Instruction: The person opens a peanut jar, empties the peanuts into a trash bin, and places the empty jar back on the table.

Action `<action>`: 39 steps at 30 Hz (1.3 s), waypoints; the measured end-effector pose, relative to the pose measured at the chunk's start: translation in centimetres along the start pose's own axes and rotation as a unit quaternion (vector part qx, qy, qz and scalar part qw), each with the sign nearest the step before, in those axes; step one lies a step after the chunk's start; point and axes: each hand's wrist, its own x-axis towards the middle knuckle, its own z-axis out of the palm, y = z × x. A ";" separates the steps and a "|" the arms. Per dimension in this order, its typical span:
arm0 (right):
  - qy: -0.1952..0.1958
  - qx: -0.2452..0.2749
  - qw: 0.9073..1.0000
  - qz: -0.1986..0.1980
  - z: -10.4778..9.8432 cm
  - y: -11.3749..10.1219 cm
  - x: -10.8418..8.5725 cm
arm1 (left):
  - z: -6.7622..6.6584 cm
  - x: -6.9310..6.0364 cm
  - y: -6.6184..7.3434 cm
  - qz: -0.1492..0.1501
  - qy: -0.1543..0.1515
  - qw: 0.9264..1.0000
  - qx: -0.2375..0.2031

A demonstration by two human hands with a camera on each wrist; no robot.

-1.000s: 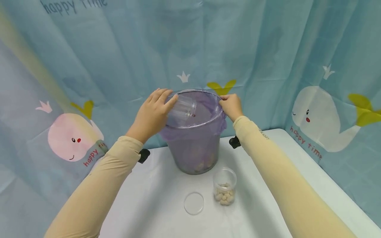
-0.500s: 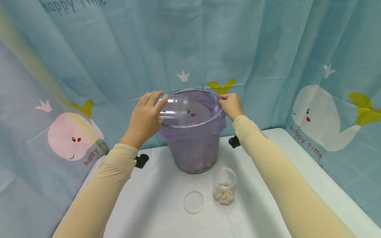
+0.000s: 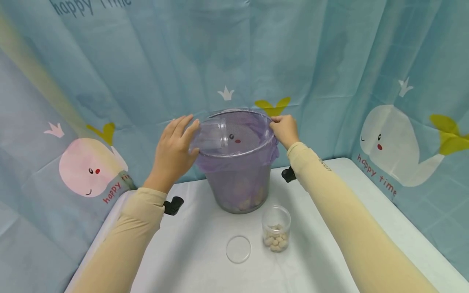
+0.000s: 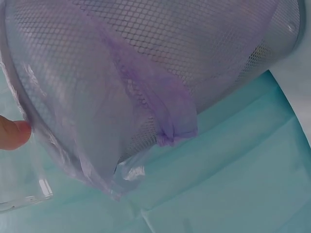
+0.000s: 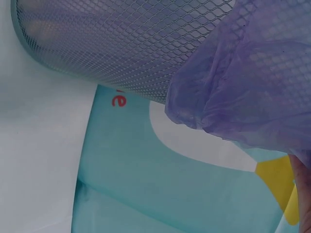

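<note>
My left hand [image 3: 174, 148] holds a clear plastic jar [image 3: 210, 136] on its side over the left rim of a mesh wastebasket [image 3: 238, 191], the mouth facing right into it. Nothing shows inside this jar. The left wrist view catches the thumb [image 4: 14, 135] and part of the jar [image 4: 19, 189] beside the rim. A purple bin bag [image 3: 234, 165] lines the wastebasket and folds over its edge. At the right rim, my right hand [image 3: 285, 130] pinches the edge and the bag; in the right wrist view that hand [image 5: 302, 189] is mostly cut off under the bag [image 5: 252, 82].
A second clear jar [image 3: 276, 242], partly filled with beige nut-like pieces, stands uncovered on the white table [image 3: 205, 268]. Left of it lies a round clear lid [image 3: 238, 249]. Behind the wastebasket hangs a blue printed curtain [image 3: 165, 65]. Pale pieces show faintly at the wastebasket's bottom.
My left hand has drawn left with the jar, which has gone from tipped downward to nearly level. The right hand keeps its place on the rim.
</note>
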 end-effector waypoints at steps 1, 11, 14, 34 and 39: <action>0.000 0.001 1.000 0.000 0.0 0.0 0.0 | -0.1 -0.1 0.0 -0.001 0.006 1.000 0.002; -0.003 0.002 1.000 -0.001 0.2 -0.2 -0.1 | -0.9 -1.6 -0.2 -0.024 0.021 0.999 -0.001; -0.003 0.001 1.000 -0.002 0.2 -0.2 0.0 | -1.2 -2.0 -0.2 -0.031 0.014 0.999 -0.003; -0.005 0.008 1.000 -0.007 0.1 0.0 0.0 | -3.2 -6.5 0.7 -0.123 0.045 0.991 -0.031; -0.002 0.004 1.000 0.000 -0.1 0.0 -0.3 | -3.3 -7.9 1.6 -0.160 0.076 0.983 -0.048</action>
